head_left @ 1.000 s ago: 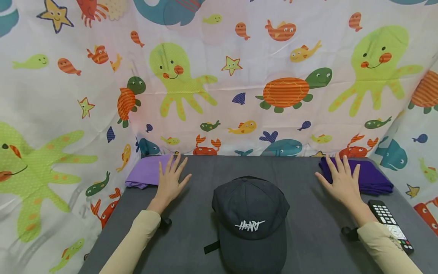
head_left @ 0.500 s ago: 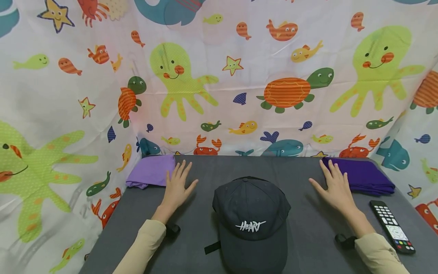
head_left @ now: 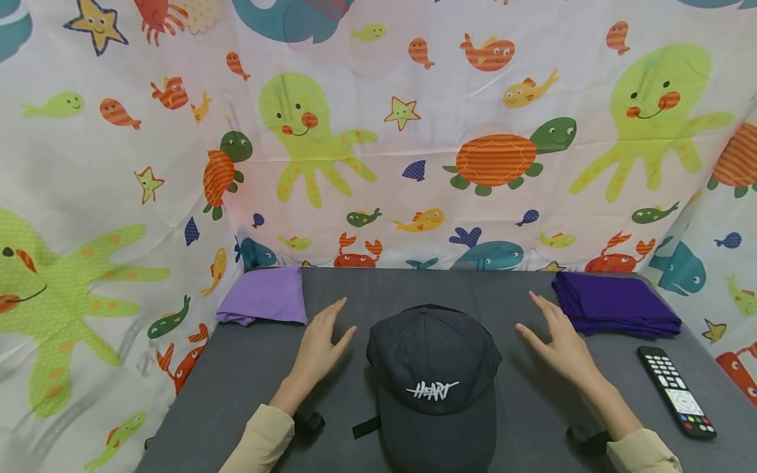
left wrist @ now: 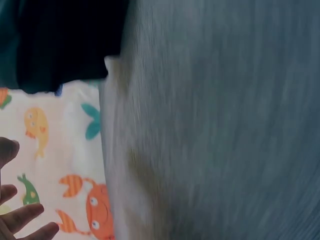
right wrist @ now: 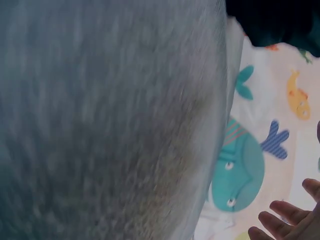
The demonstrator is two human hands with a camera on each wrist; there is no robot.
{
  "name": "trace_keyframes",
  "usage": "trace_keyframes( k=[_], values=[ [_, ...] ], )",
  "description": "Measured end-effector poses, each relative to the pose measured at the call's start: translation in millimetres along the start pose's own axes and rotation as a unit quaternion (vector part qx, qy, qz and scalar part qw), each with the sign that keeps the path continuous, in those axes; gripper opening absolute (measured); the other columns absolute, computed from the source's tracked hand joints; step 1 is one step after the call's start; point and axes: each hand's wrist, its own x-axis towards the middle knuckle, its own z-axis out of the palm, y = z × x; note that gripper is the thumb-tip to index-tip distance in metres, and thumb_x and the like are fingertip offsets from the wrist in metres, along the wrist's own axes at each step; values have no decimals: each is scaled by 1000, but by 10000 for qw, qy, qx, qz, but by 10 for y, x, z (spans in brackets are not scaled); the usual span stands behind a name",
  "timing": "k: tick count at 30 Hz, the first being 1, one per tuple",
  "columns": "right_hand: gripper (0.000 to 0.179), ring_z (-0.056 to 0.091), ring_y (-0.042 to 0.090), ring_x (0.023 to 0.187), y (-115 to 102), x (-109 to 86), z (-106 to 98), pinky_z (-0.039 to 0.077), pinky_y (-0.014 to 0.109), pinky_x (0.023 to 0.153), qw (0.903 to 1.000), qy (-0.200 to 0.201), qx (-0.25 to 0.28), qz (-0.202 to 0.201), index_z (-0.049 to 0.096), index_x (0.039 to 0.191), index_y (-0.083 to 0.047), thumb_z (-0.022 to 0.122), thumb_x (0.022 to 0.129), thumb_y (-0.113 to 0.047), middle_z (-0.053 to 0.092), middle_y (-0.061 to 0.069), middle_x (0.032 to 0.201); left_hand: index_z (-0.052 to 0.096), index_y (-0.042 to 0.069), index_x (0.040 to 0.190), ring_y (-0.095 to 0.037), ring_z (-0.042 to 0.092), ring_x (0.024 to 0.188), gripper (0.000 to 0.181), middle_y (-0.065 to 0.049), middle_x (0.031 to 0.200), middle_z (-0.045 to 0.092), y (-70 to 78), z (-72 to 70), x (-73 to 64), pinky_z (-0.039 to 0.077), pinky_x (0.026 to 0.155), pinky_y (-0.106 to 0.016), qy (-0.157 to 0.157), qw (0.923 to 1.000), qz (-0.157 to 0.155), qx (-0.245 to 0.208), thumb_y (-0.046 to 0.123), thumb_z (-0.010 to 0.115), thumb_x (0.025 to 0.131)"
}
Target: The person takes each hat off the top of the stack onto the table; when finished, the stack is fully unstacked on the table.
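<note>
A black baseball cap (head_left: pixel 434 368) with white HEART lettering sits in the middle of the dark grey table, its brim toward me. To its left my left hand (head_left: pixel 319 345) is held with fingers straight and thumb apart, holding nothing. My right hand (head_left: pixel 558 345) mirrors it on the other side, also with nothing in it, the thumb pointing toward the cap. In the left wrist view, part of the dark cap (left wrist: pixel 65 45) shows at the top left, and the fingers (left wrist: pixel 22 217) at the lower left. The right wrist view has the cap's edge (right wrist: pixel 275 22) at the top.
A folded lilac cloth (head_left: pixel 266 295) lies at the table's back left. At the back right is a folded dark purple cloth (head_left: pixel 618 305), with a black remote control (head_left: pixel 677 393) in front of it. A sea-animal printed curtain (head_left: pixel 414 85) hangs behind the table (head_left: pixel 355 289).
Both hands have moved inward and nearer, away from the two cloths and toward the cap's sides. They have turned so the palms face each other more. The cap stays in place.
</note>
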Motion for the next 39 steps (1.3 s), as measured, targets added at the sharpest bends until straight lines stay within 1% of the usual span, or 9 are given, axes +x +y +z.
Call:
trace_keyframes(
  k=[7, 11, 15, 20, 22, 25, 29, 33, 39],
  values=[
    [70, 41, 38, 122, -184, -122, 31, 36, 62, 87, 9992, 28, 283, -282, 29, 146, -21, 64, 87, -35, 42, 19, 137, 38, 27, 141, -19, 48, 121, 56, 1, 132, 51, 220, 2, -149, 42, 97, -45, -64, 9972, -170, -721, 39, 58, 90],
    [67, 48, 33, 113, -298, -189, 35, 42, 54, 83, 9979, 142, 399, -492, 33, 144, -18, 66, 87, -28, 48, 16, 130, 39, 29, 139, -17, 51, 116, 52, -1, 128, 54, 308, -1, -211, 44, 93, -43, -18, 9930, -125, -1175, 35, 58, 91],
    [65, 51, 25, 107, -400, -245, 33, 46, 34, 81, 9956, 332, 468, -737, 37, 142, -19, 68, 85, -20, 52, 11, 128, 40, 30, 137, -16, 54, 112, 48, -3, 124, 56, 370, 0, -268, 47, 90, -42, -45, 9860, -189, -1657, 35, 57, 92],
    [63, 53, 18, 99, -513, -330, 11, 43, 14, 76, 9931, 448, 749, -783, 39, 140, -22, 68, 85, -13, 58, 6, 120, 42, 30, 135, -17, 58, 105, 44, -5, 120, 59, 432, 2, -355, 50, 84, -41, -156, 9710, -392, -2354, 34, 55, 93],
    [62, 55, 12, 93, -559, -370, -4, 45, 15, 72, 9922, 455, 889, -746, 41, 139, -23, 68, 85, -12, 61, 5, 114, 43, 29, 134, -14, 59, 101, 43, -5, 117, 60, 456, 0, -394, 51, 80, -36, -156, 9664, -444, -2527, 34, 55, 93],
    [57, 57, 5, 84, -622, -433, -20, 47, 18, 67, 9907, 407, 1094, -692, 44, 136, -21, 67, 85, -10, 63, 2, 107, 46, 20, 132, -18, 60, 99, 40, -9, 114, 61, 609, -125, -428, 53, 76, -32, -347, 9568, -698, -2800, 25, 56, 93],
    [53, 57, 2, 79, -691, -515, -8, 48, 21, 65, 9888, 257, 1342, -601, 44, 132, -18, 66, 85, -8, 63, 0, 101, 48, 9, 128, -32, 61, 97, 37, -13, 112, 60, 773, -276, -456, 54, 74, -37, -661, 9353, -1018, -3324, 14, 57, 93],
    [55, 56, 2, 79, -746, -585, 15, 48, 22, 64, 9864, 81, 1559, -519, 40, 134, -17, 66, 86, -8, 61, -2, 100, 44, 8, 131, -38, 60, 95, 41, -16, 117, 56, 758, -252, -488, 53, 73, -44, -851, 9216, -1045, -3641, 15, 58, 92],
    [63, 57, 5, 76, -800, -663, 58, 49, 24, 61, 9756, -268, 2129, -470, 33, 138, -15, 67, 85, -7, 55, 4, 104, 27, 14, 141, -26, 62, 91, 65, -19, 126, 42, 777, -203, -535, 55, 71, -37, -1385, 9092, -1323, -3698, 21, 64, 89]
  ],
)
